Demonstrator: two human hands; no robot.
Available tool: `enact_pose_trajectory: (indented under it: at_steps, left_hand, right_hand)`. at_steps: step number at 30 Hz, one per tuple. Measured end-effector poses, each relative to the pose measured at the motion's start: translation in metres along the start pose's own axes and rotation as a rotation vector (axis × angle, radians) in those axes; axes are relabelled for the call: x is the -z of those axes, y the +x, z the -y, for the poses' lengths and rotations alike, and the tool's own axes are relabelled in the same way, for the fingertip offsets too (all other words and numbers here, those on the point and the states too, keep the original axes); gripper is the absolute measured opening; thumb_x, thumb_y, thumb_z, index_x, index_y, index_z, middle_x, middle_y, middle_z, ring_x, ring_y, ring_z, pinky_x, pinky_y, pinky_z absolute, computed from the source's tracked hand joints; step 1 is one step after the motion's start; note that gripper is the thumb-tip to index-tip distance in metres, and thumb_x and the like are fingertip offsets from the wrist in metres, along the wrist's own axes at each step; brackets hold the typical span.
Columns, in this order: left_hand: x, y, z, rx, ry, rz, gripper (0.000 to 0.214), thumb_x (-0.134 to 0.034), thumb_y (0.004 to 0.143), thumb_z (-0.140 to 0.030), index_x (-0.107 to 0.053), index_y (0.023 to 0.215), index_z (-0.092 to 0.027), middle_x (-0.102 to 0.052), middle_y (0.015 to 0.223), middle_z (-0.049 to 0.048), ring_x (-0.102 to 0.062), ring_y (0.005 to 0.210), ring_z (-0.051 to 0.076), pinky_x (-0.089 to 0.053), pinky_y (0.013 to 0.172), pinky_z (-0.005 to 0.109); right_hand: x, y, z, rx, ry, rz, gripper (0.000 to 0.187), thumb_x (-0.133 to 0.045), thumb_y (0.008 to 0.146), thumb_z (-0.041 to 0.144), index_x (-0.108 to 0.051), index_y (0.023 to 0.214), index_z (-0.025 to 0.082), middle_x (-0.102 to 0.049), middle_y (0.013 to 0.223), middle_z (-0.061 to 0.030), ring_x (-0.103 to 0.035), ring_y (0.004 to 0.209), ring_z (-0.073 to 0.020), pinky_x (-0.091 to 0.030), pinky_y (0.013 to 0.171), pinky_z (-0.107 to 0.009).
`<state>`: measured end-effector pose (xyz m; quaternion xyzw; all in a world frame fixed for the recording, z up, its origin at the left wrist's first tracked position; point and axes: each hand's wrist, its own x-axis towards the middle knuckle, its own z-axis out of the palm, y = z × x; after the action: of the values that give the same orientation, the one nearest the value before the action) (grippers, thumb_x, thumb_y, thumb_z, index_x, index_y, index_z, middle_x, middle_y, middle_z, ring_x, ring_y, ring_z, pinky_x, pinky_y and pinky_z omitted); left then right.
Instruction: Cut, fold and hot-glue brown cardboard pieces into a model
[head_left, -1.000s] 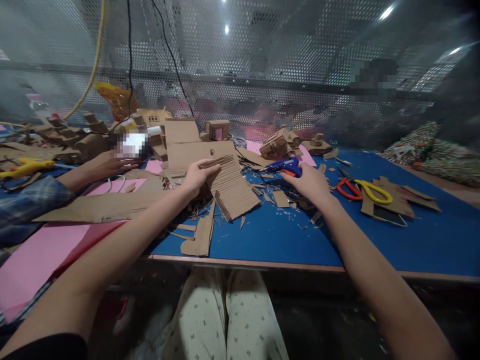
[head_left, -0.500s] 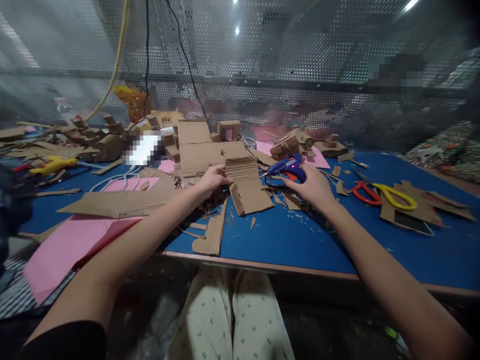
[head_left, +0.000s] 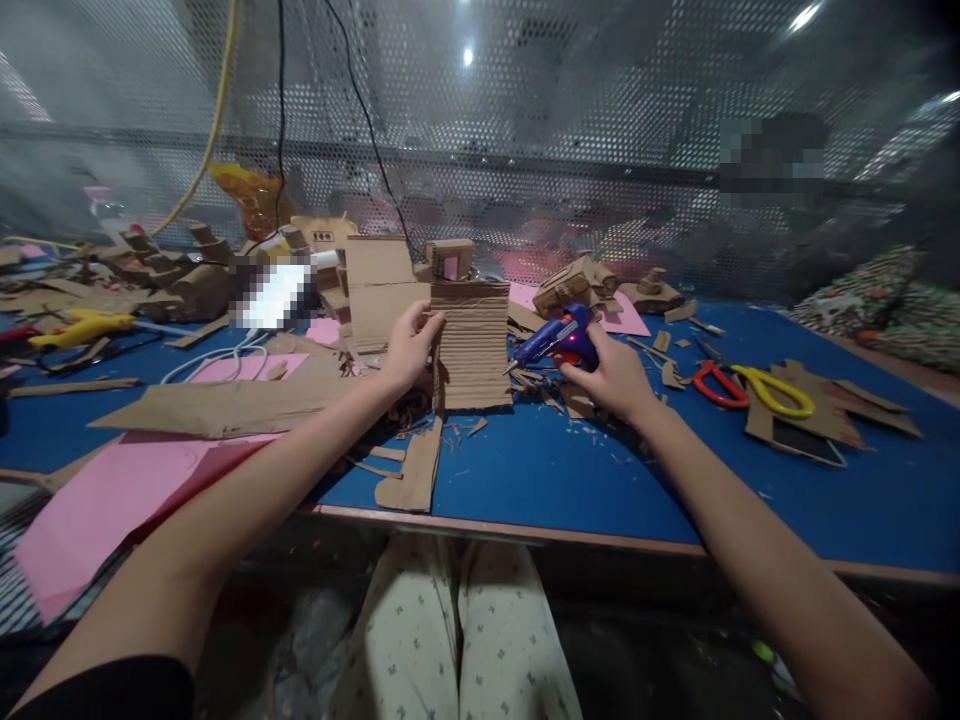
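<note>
Left hand (head_left: 409,345) out over the blue table (head_left: 562,480), fingers clamped on the upper left edge of a corrugated cardboard piece (head_left: 472,345) — stood upright near the middle of the table, ribs running crosswise, lower edge down among small offcuts. Just to the right of it, right hand (head_left: 611,375) with fingers wrapped shut around the grip of a blue glue gun (head_left: 559,338), nozzle tilted down and leftward, tip near the right edge of the cardboard piece but apart from it.

In front of the cardboard piece, near the table's front edge, a flat cardboard strip (head_left: 412,475). Further left, a long flat cardboard sheet (head_left: 225,405) lying partly over pink paper (head_left: 112,500), with a white cable (head_left: 214,360) looped just behind it. At far left, a yellow glue gun (head_left: 79,328) on its side. Well to the right, scissors (head_left: 750,388) with one red and one yellow handle, resting against more cut cardboard. Along the back — small cardboard models (head_left: 574,285) in a row before a perforated metal screen (head_left: 525,150).
</note>
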<state>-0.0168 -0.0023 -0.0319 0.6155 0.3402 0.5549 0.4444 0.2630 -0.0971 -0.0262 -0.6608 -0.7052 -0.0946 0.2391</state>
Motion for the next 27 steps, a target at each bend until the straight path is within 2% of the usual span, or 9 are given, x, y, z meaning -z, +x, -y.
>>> enact_pose_trajectory:
  at_steps: [4,9,15,19,23,27]
  left_hand:
    - [0.0006,-0.0006,-0.0028,-0.024,-0.02,-0.009,0.013,-0.058,0.088,-0.024,-0.06,0.099,-0.018,-0.069,0.088,0.0038,-0.063,0.085,0.015,-0.048,0.079,0.026]
    - [0.0006,-0.0029,-0.0069,0.012,-0.025,-0.017,0.016,-0.059,0.088,-0.028,-0.061,0.1,-0.019,-0.07,0.087,0.0036,-0.064,0.083,0.016,-0.049,0.075,0.026]
    - [-0.0002,-0.0024,-0.0037,0.053,-0.033,-0.009,0.01,-0.057,0.086,-0.018,-0.063,0.094,-0.017,-0.07,0.082,0.0037,-0.063,0.078,0.015,-0.049,0.073,0.027]
    - [-0.0011,-0.0006,0.002,0.136,-0.048,-0.022,0.021,-0.059,0.076,-0.007,-0.063,0.096,-0.014,-0.068,0.078,0.0022,-0.062,0.073,0.013,-0.049,0.071,0.025]
    - [-0.0002,-0.0013,0.0004,0.174,-0.032,-0.038,0.032,-0.06,0.075,-0.01,-0.063,0.106,-0.015,-0.068,0.081,0.0019,-0.058,0.066,0.011,-0.042,0.057,0.021]
    - [0.0008,-0.0032,-0.0033,0.195,0.002,-0.054,0.028,-0.063,0.077,-0.018,-0.064,0.105,-0.017,-0.069,0.086,0.0032,-0.057,0.066,0.012,-0.037,0.053,0.021]
  right_hand:
    - [-0.0022,0.0007,-0.0048,0.045,-0.031,0.016,0.038,-0.052,0.082,0.045,-0.053,0.109,0.018,-0.068,0.094,-0.0133,-0.062,0.083,-0.0294,-0.04,0.068,-0.033]
    - [-0.0031,0.0006,-0.0074,0.098,-0.044,0.02,0.047,-0.055,0.079,0.042,-0.053,0.119,0.016,-0.069,0.104,-0.0151,-0.064,0.09,-0.0322,-0.042,0.07,-0.034]
    - [-0.0028,0.0023,-0.0053,-0.091,0.056,-0.048,0.038,-0.054,0.081,0.051,-0.059,0.102,0.02,-0.07,0.088,-0.01,-0.064,0.079,-0.0276,-0.041,0.067,-0.032]
    - [-0.004,0.0038,-0.0075,-0.204,0.108,-0.075,0.039,-0.053,0.081,0.056,-0.06,0.096,0.021,-0.069,0.085,-0.0092,-0.062,0.074,-0.0256,-0.041,0.065,-0.032]
    - [-0.0033,0.0033,-0.0081,-0.24,0.117,-0.045,0.041,-0.052,0.082,0.058,-0.062,0.094,0.02,-0.07,0.085,-0.0104,-0.062,0.076,-0.0268,-0.041,0.066,-0.033]
    - [-0.0027,0.0025,-0.0065,-0.219,0.086,-0.011,0.04,-0.051,0.083,0.057,-0.063,0.094,0.021,-0.07,0.084,-0.0106,-0.063,0.078,-0.0275,-0.041,0.065,-0.032]
